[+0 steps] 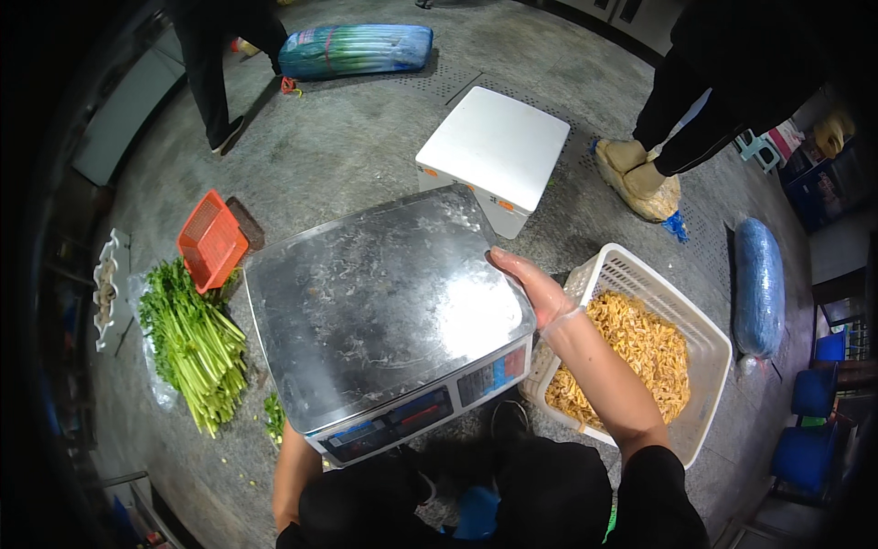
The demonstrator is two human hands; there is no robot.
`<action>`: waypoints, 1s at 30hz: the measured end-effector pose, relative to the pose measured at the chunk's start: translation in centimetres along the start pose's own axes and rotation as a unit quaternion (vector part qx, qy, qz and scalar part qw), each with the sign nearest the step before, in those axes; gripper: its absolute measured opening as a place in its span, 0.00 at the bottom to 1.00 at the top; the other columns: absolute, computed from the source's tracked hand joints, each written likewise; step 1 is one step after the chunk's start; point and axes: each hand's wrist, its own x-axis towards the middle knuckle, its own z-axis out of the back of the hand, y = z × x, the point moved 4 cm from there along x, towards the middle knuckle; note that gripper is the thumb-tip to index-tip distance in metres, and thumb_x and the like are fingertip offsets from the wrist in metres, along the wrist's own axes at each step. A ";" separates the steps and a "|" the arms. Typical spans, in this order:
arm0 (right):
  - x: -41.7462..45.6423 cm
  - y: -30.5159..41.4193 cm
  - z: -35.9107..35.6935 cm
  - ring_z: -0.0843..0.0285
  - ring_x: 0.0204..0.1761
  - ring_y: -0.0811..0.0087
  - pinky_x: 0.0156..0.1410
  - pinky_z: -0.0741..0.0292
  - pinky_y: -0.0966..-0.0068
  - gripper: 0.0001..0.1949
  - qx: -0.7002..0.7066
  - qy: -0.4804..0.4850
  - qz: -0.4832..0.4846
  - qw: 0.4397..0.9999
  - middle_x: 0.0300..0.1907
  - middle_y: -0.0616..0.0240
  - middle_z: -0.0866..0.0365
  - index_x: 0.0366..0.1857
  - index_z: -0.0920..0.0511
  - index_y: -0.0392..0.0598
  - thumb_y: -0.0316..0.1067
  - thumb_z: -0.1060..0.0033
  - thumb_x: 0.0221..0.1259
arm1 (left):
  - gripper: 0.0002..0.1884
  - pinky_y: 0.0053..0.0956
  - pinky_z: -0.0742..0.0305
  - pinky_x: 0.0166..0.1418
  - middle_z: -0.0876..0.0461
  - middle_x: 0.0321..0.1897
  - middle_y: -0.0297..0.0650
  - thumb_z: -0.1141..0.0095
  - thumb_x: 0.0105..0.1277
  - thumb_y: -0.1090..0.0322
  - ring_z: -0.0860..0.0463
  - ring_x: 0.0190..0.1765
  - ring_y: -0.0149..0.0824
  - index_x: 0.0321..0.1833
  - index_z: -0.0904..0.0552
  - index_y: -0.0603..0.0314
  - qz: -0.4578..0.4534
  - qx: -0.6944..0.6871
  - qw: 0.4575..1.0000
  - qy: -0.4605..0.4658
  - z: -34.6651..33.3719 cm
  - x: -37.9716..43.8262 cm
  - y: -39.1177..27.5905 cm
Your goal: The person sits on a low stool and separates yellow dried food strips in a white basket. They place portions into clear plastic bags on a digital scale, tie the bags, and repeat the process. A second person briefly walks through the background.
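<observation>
An electronic weighing scale (391, 302) with a scuffed metal plate, white body and dark display panel is held up, tilted, in front of me. My right hand (538, 291), in a thin clear glove, grips its right edge, thumb on top. At the near left corner my left forearm (296, 466) passes beneath the scale; the scale hides that hand, which supports this side. Right of the scale, a white plastic basket (710, 384) holds golden-yellow strips of food (638, 343). My right forearm crosses over it.
Celery (199, 357) lies on the left beside a tilted red basket (212, 240). Beyond the scale stands a white foam box (497, 147). Wrapped scallion-like stalks (357, 51) and a blue wrapped bundle (759, 288) rest on the floor. One person's feet (641, 168) stand on a filled bag; another person's legs (212, 75) are at upper left.
</observation>
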 end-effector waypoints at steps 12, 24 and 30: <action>4.7 3.5 -6.3 0.18 0.45 0.78 0.50 0.19 0.81 0.16 -0.118 0.025 0.033 0.992 0.48 0.66 0.18 0.53 0.23 0.41 0.42 0.44 0.73 | 0.39 0.46 0.19 0.56 0.21 0.58 0.49 0.54 0.68 0.32 0.18 0.56 0.45 0.68 0.29 0.60 0.012 0.003 0.999 -0.040 1.8 -1.6 1.4; 10.0 5.6 -9.0 0.19 0.50 0.76 0.55 0.19 0.77 0.23 -0.183 0.063 0.005 0.981 0.52 0.63 0.20 0.57 0.24 0.40 0.50 0.43 0.71 | 0.37 0.45 0.18 0.54 0.20 0.57 0.49 0.53 0.69 0.34 0.18 0.55 0.45 0.67 0.28 0.60 0.014 0.006 0.998 -0.066 3.9 -2.5 1.6; 8.0 5.9 -10.6 0.21 0.52 0.75 0.58 0.21 0.75 0.26 -0.293 -0.003 -0.003 0.956 0.52 0.64 0.21 0.59 0.25 0.42 0.56 0.49 0.73 | 0.37 0.44 0.18 0.53 0.20 0.56 0.49 0.53 0.69 0.35 0.17 0.54 0.45 0.67 0.28 0.61 0.010 0.012 0.997 -0.076 4.5 -3.3 1.4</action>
